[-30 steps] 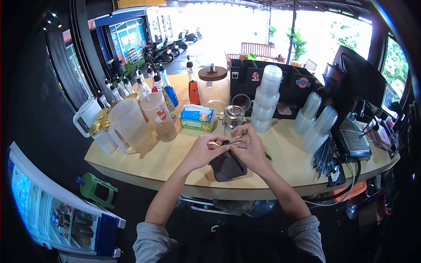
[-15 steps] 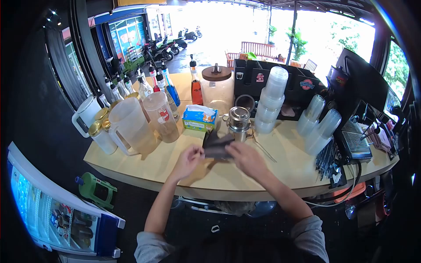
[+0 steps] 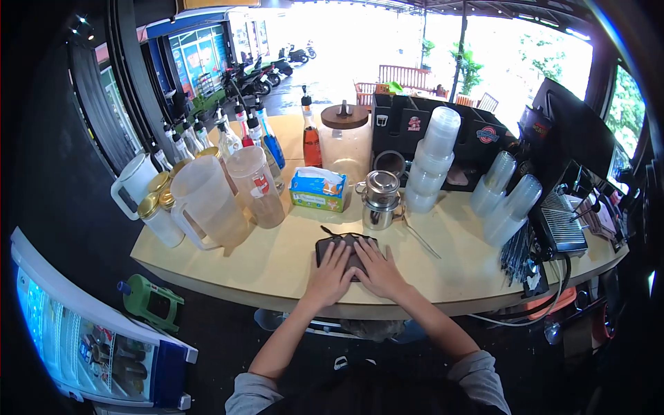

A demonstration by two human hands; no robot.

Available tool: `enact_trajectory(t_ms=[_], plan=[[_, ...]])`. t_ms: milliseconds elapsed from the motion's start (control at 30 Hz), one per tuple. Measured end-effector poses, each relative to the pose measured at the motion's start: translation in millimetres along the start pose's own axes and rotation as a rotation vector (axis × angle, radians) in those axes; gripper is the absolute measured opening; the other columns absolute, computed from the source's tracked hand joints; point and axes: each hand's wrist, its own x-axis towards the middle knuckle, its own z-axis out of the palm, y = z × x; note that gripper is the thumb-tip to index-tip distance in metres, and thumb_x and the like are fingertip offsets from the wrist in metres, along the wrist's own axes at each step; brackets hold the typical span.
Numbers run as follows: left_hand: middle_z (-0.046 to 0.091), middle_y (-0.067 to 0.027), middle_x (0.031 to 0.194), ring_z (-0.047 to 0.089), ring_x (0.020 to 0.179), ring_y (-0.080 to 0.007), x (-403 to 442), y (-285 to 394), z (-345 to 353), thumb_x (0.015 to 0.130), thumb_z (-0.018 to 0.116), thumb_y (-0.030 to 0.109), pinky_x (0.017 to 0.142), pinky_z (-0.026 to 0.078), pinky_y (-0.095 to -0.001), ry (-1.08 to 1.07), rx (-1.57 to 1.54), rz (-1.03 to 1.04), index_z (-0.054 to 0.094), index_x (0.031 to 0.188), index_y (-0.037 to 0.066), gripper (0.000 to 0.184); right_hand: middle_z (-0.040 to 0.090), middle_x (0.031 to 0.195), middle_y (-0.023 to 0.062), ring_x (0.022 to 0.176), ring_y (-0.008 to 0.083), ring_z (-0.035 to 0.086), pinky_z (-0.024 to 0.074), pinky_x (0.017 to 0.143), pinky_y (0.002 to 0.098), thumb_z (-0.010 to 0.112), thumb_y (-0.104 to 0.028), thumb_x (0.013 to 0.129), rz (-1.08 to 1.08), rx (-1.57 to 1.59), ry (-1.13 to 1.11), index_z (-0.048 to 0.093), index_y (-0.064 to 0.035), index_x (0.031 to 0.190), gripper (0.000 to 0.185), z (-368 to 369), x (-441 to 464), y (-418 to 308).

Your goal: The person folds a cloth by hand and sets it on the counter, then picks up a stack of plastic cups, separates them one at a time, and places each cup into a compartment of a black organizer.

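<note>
A dark pouch (image 3: 323,250) with a black cord at its top lies flat on the wooden counter (image 3: 283,266). My left hand (image 3: 330,275) rests on its left part with the fingers stretched out. On its right part lies my right hand (image 3: 379,272), its fingers also extended. The two hands meet near the thumbs and hide much of the pouch. Beyond them stand a metal drip filter pot (image 3: 381,200) and a tissue box (image 3: 319,189). A thin metal utensil (image 3: 422,241) lies to the right of the pot.
Plastic pitchers (image 3: 207,200) and pump bottles stand at the left, near a red syrup bottle (image 3: 311,138) and a wooden-lidded jar (image 3: 344,145). Stacked clear cups (image 3: 430,166) are right of the pot. Farther right are more cups, black straws and a machine (image 3: 561,216).
The dark pouch, earlier lifted and handled between both hands, now lies flat on the counter. Both hands have opened and come down side by side on top of it.
</note>
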Motion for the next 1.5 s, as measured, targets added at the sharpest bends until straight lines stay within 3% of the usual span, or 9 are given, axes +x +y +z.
enact_trajectory(t_ms=[100, 600, 667, 867, 967, 1067, 1233, 1300, 1500], plan=[[0.022, -0.0148, 0.151, 0.018, 0.141, -0.0312, 1.9, -9.6, -8.1, 0.096, 0.037, 0.037, 0.109, 0.011, -0.0610, -0.068, 0.066, -0.207, 0.025, 0.144, 0.004, 0.060, 0.026, 0.148, 0.0179, 0.136, 0.0357, 0.026, 0.0188, 0.106, 0.0609, 0.046, -0.040, 0.093, 0.078, 0.013, -0.033, 0.026, -0.0019, 0.142, 0.065, -9.4, 2.7, -9.2], [0.030, -0.0151, 0.148, 0.023, 0.139, -0.0305, 0.3, -14.8, -6.1, 0.093, 0.044, 0.038, 0.110, 0.009, -0.0581, 0.019, -0.046, -0.092, 0.031, 0.142, 0.003, 0.061, 0.033, 0.145, 0.0174, 0.136, 0.0332, 0.028, 0.0190, 0.108, 0.0571, 0.047, -0.037, 0.093, 0.122, 0.154, 0.045, 0.032, -0.0025, 0.139, 0.059, -3.1, -3.3, -8.3], [0.029, -0.0153, 0.148, 0.020, 0.140, -0.0318, 3.2, -13.2, -9.5, 0.092, 0.046, 0.035, 0.111, 0.010, -0.0567, 0.062, -0.198, -0.135, 0.031, 0.141, 0.002, 0.061, 0.039, 0.140, 0.0170, 0.126, 0.0328, 0.041, 0.0333, 0.102, 0.0488, 0.055, -0.029, 0.091, 0.041, 0.254, 0.203, 0.045, -0.0039, 0.129, 0.047, -10.9, -7.2, -2.2], [0.048, -0.0148, 0.128, 0.043, 0.122, -0.0333, 41.3, 47.3, -36.4, 0.086, 0.058, 0.018, 0.106, 0.027, -0.0489, 0.387, -0.344, 0.105, 0.043, 0.130, 0.004, 0.049, 0.059, 0.111, 0.0138, 0.099, 0.0263, 0.059, 0.0463, 0.083, 0.0349, 0.065, -0.009, 0.084, 0.127, 0.724, 0.292, 0.060, -0.0021, 0.084, 0.009, -59.5, -31.8, 25.9], [0.053, -0.0167, 0.119, 0.049, 0.116, -0.0311, 71.8, 87.1, -28.8, 0.081, 0.061, 0.007, 0.099, 0.037, -0.0377, 0.492, -0.631, 0.258, 0.048, 0.125, 0.003, 0.045, 0.061, 0.103, 0.0131, 0.099, 0.0250, 0.059, 0.0453, 0.083, 0.0342, 0.066, -0.009, 0.083, 0.112, 0.624, 0.367, 0.058, -0.0012, 0.081, 0.011, -85.2, -53.3, 55.9], [0.051, -0.0166, 0.123, 0.048, 0.117, -0.0283, 109.3, 122.2, -2.8, 0.081, 0.062, 0.006, 0.099, 0.036, -0.0379, 0.582, -0.679, 0.252, 0.047, 0.123, 0.000, 0.045, 0.059, 0.103, 0.0132, 0.090, 0.0299, 0.060, 0.0475, 0.076, 0.0342, 0.065, -0.008, 0.083, 0.135, 0.536, 0.462, 0.056, -0.0002, 0.081, 0.012, -111.1, -77.4, 91.7], [0.038, -0.0190, 0.132, 0.043, 0.119, -0.0315, 198.8, 151.9, 31.1, 0.076, 0.071, 0.014, 0.100, 0.036, -0.0376, 0.730, -0.803, 0.123, 0.034, 0.133, -0.001, 0.070, 0.056, 0.104, 0.0125, 0.093, 0.0277, 0.058, 0.0471, 0.074, 0.0340, 0.064, -0.007, 0.082, 0.185, 0.557, 0.484, 0.056, -0.0019, 0.087, 0.010, -125.4, -113.4, 158.9], [0.030, -0.0218, 0.136, 0.037, 0.123, -0.0336, 230.2, 151.6, 43.9, 0.070, 0.078, 0.023, 0.104, 0.033, -0.0401, 0.807, -0.672, -0.124, 0.019, 0.140, 0.000, 0.095, 0.055, 0.106, 0.0119, 0.094, 0.0263, 0.057, 0.0470, 0.073, 0.0339, 0.064, -0.007, 0.082, 0.220, 0.587, 0.451, 0.056, -0.0028, 0.090, 0.012, -129.9, -120.7, 175.6], [0.028, -0.0253, 0.135, 0.035, 0.126, -0.0348, 269.8, 143.6, 67.2, 0.056, 0.088, 0.030, 0.104, 0.033, -0.0432, 0.705, -0.668, -0.350, 0.012, 0.138, -0.002, 0.117, 0.049, 0.115, 0.0102, 0.102, 0.0236, 0.053, 0.0487, 0.072, 0.0337, 0.063, -0.010, 0.083, 0.237, 0.668, 0.306, 0.049, -0.0056, 0.108, 0.029, -119.1, -102.3, 205.4]])
